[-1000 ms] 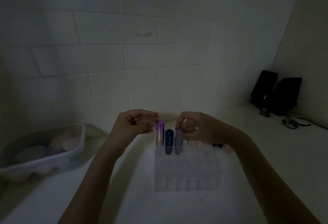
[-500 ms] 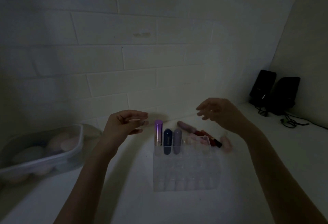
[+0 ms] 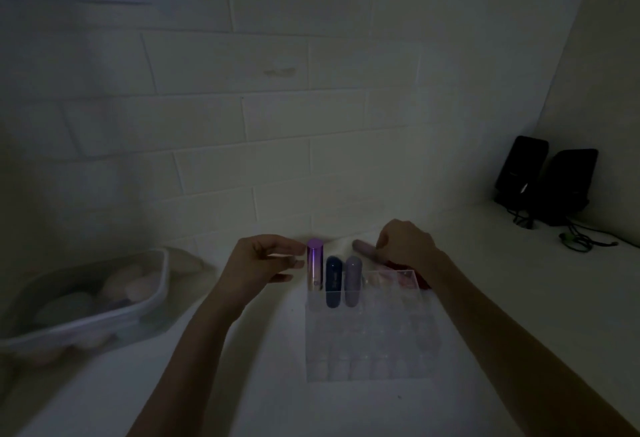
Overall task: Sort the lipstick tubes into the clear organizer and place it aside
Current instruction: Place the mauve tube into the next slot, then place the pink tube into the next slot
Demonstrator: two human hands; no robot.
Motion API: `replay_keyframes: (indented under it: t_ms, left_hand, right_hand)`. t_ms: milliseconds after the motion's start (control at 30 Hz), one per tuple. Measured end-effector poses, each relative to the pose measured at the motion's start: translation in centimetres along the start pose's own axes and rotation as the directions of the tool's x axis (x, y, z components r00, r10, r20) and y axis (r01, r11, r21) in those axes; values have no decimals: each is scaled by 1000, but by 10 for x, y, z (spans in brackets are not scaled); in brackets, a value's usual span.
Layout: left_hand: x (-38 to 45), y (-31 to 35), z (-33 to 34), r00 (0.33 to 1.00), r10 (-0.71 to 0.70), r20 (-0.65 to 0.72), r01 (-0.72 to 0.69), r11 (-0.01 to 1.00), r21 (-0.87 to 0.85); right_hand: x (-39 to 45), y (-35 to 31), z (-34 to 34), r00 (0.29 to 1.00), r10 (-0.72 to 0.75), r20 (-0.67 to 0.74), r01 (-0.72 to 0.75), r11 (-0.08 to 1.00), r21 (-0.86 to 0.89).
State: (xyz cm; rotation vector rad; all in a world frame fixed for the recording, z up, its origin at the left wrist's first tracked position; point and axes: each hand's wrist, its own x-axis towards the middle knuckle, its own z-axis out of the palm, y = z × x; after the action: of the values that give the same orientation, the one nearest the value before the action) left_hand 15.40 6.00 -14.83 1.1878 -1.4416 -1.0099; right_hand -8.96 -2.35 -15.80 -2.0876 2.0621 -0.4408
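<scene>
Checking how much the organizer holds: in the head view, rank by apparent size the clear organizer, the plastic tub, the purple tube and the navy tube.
1. Plastic tub, though nearer the frame edge.
2. Clear organizer.
3. Purple tube and navy tube: too alike to rank.

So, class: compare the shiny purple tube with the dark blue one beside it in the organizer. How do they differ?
The shiny purple tube has a flat top and a metallic sheen; the dark blue tube is round-topped and dull. The purple one rises higher. Both stand upright in the back row of the clear organizer.
</scene>
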Motion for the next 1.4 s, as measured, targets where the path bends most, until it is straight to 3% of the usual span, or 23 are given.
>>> replay_keyframes:
  t_ms: [100, 200, 300, 367, 467, 633, 767, 933, 1133, 1233, 1400]
  left_hand:
    - [1, 1, 0, 999, 25, -45, -26, 999, -27]
    - [0, 5, 2, 990, 82, -114, -96, 988, -121]
    - [-3, 12, 2, 975, 171, -139, -200, 954, -224]
    - [-5, 18, 2, 968, 207, -141, -239, 930, -279]
    - [-8, 24, 5, 954, 257, -151, -291, 916, -276]
    - [-11, 27, 6, 928, 291, -233, -340, 916, -211]
    - [-9, 25, 5, 930, 255, -266, -323, 912, -254]
    - [-8, 26, 4, 947, 254, -199, -307, 899, -313]
    - [-14, 30, 9, 972, 225, -65, -233, 909, -345]
    - [-15, 31, 8, 973, 224, -59, -230, 900, -371]
    - [-16, 32, 7, 956, 281, -79, -292, 915, -280]
  right_hand:
    - [4, 3, 4, 999, -29, 28, 29, 999, -21]
    - [-7, -4, -13, 997, -42, -67, 55, 975, 216]
    - [-31, -22, -49, 988, -141, -59, 149, 805, 575]
    - [-51, -37, -62, 959, -284, 5, 202, 696, 689]
    - [-72, -52, -59, 920, -392, -8, 282, 648, 707]
    - [-83, -60, -53, 921, -389, -28, 255, 547, 797]
    - [-86, -60, -52, 917, -390, -84, 299, 532, 792]
    - [-86, -61, -58, 926, -344, -158, 301, 418, 857]
    - [-85, -59, -59, 913, -344, -218, 349, 386, 854]
    - [-85, -60, -60, 911, -332, -245, 370, 395, 841]
    - [-86, -64, -54, 929, -272, -251, 323, 269, 907]
